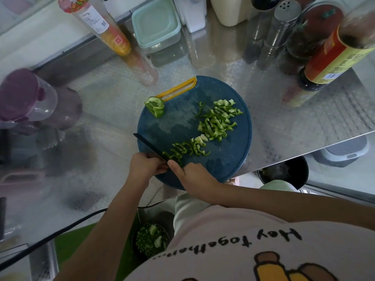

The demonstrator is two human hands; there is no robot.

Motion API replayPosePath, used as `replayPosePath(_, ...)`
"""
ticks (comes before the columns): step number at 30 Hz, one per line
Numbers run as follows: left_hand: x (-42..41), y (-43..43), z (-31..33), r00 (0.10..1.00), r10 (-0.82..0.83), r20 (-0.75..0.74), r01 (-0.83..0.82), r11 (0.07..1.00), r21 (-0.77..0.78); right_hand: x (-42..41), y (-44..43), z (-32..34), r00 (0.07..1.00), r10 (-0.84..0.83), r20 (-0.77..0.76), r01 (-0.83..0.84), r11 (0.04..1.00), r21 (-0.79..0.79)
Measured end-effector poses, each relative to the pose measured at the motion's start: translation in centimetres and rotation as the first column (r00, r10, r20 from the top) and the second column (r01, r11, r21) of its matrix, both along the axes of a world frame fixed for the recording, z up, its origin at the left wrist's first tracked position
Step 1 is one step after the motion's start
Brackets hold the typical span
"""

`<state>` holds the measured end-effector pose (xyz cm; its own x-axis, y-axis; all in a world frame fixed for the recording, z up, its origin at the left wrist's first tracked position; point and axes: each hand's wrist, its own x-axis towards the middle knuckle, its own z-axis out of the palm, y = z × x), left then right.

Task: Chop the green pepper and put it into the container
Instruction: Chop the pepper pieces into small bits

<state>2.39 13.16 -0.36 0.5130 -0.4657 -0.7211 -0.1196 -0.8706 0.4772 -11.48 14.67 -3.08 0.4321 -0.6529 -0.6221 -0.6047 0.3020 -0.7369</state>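
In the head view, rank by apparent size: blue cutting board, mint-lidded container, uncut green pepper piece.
1. blue cutting board, clearly largest.
2. mint-lidded container; it sits farther back, so it may look smaller than it is.
3. uncut green pepper piece, smallest.

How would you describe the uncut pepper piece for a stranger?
Start at the round dark-blue plastic cutting board. Beside its yellow handle slot lies a curled green pepper chunk. Unlike the thin cut strips, it is one large piece.
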Motion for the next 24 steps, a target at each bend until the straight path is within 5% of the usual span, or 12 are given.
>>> replayPosePath(21,0.7,1.3,-0.6,0.991,-0.121,0.054,0.124,0.989,-0.075,-0.6,-0.5,1.4,0.999,0.041,0.023,-0.043,0.996,0.074)
replayPosePath(24,0.7,1.3,-0.5,0.990,-0.122,0.068,0.127,0.989,-0.076,-0.6,-0.2,1.4,0.994,-0.073,0.078,0.064,0.992,0.111)
